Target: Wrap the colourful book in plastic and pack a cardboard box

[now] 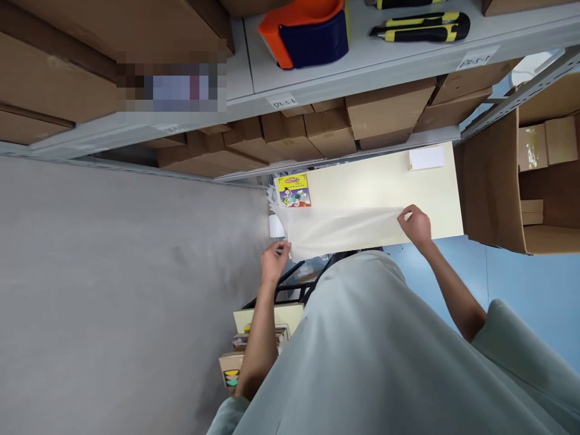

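Clear plastic bag (344,232): thin, translucent film, long rectangular shape, slightly wrinkled, pulled taut between both hands and lying over the near edge of the tabletop (385,181). Left hand (274,263) fingers closed, pinching one end of the bag; right hand (414,225) fingers curled, pinching the other end. Tabletop is smooth, pale cream, matte. Just beyond the left hand, a small flat yellow booklet (294,190) with a cartoon print sits on the tabletop; beyond the right hand, a small white card (426,158), well apart from the bag. Further out from both hands: stacked brown cardboard boxes (389,109), grey metal shelf (362,66) carrying an orange-and-blue tape dispenser (308,33) and a yellow-black utility knife (421,27). Open cardboard carton (492,181) just outside the right hand.
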`<control>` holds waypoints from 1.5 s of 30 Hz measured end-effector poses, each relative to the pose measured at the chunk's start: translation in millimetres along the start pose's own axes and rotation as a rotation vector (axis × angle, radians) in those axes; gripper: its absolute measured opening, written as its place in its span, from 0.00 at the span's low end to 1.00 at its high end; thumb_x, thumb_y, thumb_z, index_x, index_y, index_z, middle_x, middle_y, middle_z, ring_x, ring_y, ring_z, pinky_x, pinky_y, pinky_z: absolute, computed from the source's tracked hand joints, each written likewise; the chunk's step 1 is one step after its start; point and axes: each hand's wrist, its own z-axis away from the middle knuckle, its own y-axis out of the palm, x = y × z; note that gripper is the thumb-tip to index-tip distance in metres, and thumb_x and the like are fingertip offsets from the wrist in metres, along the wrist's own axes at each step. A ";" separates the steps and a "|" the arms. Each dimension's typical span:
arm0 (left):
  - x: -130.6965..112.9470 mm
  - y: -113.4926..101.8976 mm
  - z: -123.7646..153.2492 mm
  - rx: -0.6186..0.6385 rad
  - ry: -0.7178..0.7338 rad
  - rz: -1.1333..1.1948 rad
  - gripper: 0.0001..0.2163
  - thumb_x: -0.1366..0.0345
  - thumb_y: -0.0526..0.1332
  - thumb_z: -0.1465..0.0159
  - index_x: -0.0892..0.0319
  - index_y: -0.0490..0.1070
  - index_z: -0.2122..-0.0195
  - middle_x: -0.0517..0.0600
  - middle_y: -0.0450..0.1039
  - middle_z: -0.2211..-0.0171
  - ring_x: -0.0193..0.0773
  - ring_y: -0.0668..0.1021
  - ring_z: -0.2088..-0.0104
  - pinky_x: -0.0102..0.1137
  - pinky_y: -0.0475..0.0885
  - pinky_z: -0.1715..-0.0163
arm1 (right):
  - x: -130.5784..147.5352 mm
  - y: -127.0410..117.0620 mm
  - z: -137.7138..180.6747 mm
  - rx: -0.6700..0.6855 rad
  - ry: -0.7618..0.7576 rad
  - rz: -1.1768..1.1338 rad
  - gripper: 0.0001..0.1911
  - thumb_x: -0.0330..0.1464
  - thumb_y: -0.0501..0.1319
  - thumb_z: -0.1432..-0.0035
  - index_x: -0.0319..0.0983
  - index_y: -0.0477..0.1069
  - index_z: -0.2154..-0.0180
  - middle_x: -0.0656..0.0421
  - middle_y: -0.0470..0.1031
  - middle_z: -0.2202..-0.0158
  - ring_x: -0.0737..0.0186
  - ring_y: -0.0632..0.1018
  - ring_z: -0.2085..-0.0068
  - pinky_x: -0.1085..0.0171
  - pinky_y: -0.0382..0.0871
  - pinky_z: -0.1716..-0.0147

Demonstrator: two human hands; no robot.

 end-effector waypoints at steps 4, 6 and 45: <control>-50.7 11.1 6.2 0.070 0.112 0.122 0.15 0.50 0.61 0.32 0.56 0.78 0.61 0.51 0.83 0.61 0.42 0.81 0.61 0.32 0.75 0.56 | -32.6 -54.0 1.6 -0.163 0.050 -0.019 0.06 0.36 0.62 0.41 0.42 0.73 0.62 0.63 0.71 0.78 0.55 0.76 0.73 0.60 0.68 0.65; -71.6 23.6 5.9 0.106 0.163 0.152 0.15 0.49 0.60 0.32 0.55 0.78 0.61 0.49 0.82 0.63 0.41 0.81 0.61 0.31 0.74 0.58 | -51.3 -73.2 2.3 -0.235 0.075 -0.007 0.06 0.36 0.62 0.42 0.42 0.73 0.63 0.63 0.71 0.78 0.56 0.75 0.74 0.60 0.67 0.66; -75.1 133.7 -85.7 0.254 0.394 0.100 0.18 0.64 0.61 0.32 0.57 0.79 0.43 0.56 0.80 0.42 0.48 0.81 0.43 0.41 0.74 0.36 | 51.0 87.6 -29.8 0.210 -0.171 0.363 0.27 0.36 0.58 0.28 0.33 0.67 0.32 0.40 0.62 0.27 0.43 0.68 0.29 0.51 0.65 0.31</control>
